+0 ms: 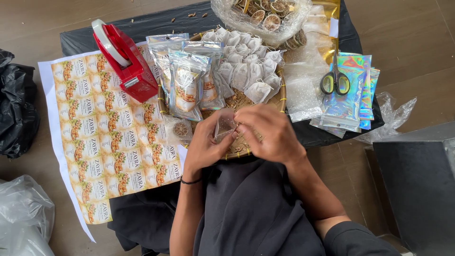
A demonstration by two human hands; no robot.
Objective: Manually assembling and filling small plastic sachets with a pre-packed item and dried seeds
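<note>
In the head view, the left hand (204, 144) and right hand (271, 132) meet over the woven tray (237, 150), their fingers (219, 129) closed on a small clear pouch (223, 125) held between them. The pouch stands roughly upright, long axis pointing away from the person toward the heap of white tea bags (246, 64). Filled pouches (189, 83), a red label dispenser (125, 59) and a sticker sheet (102, 142) lie to the left on the worktop (322, 135), scissors (335, 80) to the right.

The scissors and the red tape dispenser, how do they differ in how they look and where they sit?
The scissors are slim, with dark, yellow-lined handles, and lie flat on holographic pouches to the person's right. The red tape dispenser is bulky, carries a white roll, and stands on the sheet of printed labels to the left. Neither hand touches either tool.
</note>
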